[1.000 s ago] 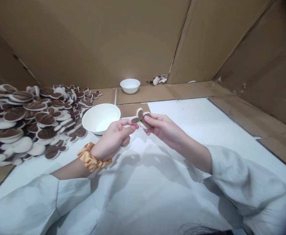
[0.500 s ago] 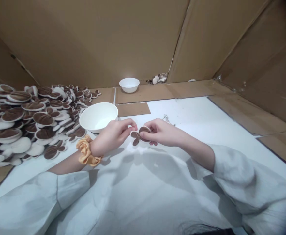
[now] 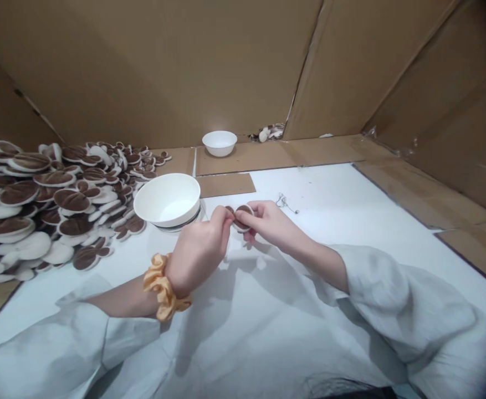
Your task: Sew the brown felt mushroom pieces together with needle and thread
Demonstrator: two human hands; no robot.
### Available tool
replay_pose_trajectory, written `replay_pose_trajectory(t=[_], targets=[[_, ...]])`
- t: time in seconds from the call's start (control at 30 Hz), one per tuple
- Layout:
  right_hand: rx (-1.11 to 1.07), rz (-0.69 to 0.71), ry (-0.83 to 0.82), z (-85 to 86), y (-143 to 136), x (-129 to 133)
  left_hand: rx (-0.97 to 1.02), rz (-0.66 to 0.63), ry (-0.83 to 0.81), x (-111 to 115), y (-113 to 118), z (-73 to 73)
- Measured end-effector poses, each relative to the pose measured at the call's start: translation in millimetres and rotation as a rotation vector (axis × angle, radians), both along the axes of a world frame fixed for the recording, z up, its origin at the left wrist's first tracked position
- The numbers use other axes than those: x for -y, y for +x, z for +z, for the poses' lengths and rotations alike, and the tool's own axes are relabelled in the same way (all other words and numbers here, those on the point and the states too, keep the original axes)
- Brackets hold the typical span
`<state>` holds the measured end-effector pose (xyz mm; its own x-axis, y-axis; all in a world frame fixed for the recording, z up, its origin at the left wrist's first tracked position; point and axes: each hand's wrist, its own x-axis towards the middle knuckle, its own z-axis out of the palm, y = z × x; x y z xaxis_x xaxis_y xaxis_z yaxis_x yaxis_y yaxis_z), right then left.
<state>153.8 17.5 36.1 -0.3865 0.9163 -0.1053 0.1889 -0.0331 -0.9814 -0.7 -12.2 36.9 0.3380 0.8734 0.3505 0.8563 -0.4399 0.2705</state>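
Between both hands, above the white table, is a small brown and white fabric piece [image 3: 244,217] with rounded lobes. My right hand [image 3: 271,221] pinches its large round lobe between thumb and fingers. My left hand [image 3: 203,244], with an orange scrunchie [image 3: 164,288] round the wrist, has its fingertips closed on the piece's left side, and these fingers hide part of it. Just behind my left hand stands a large white bowl [image 3: 167,200]. A big pile of similar brown and white pieces [image 3: 74,200] lies at the left.
A smaller white bowl [image 3: 219,144] stands at the back by the cardboard wall [image 3: 163,66], with a few pieces [image 3: 271,133] to its right. A tangle of dark thread [image 3: 286,204] lies behind my right hand. Cardboard strips [image 3: 330,151] edge the table [image 3: 326,191].
My left hand has rotated, its wrist moving toward me and to the right. Its fingers now cover the smaller lobes. My right hand has shifted slightly left.
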Motion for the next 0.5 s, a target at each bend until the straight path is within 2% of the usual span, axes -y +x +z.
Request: replay_pose_trajectory(t=[0.17, 0.27, 0.4, 0.5], targets=[[-0.381, 0.013, -0.105, -1.5, 0, -2, 0.014, -0.046, 0.282, 4, -2, -12.7], [-0.467, 0.09, -0.122, -0.2, 0, -2, 0.017, -0.062, 0.378, 2, -2, -16.7], [-0.411, 0.126, -0.101, 3.5, 3, -2, 0.058, -0.071, 0.353, 2, -2, -17.7], [-0.48, 0.136, -0.136, 2.7, 5, -3, 0.188, -0.061, 0.174, 1, -3, -11.0]])
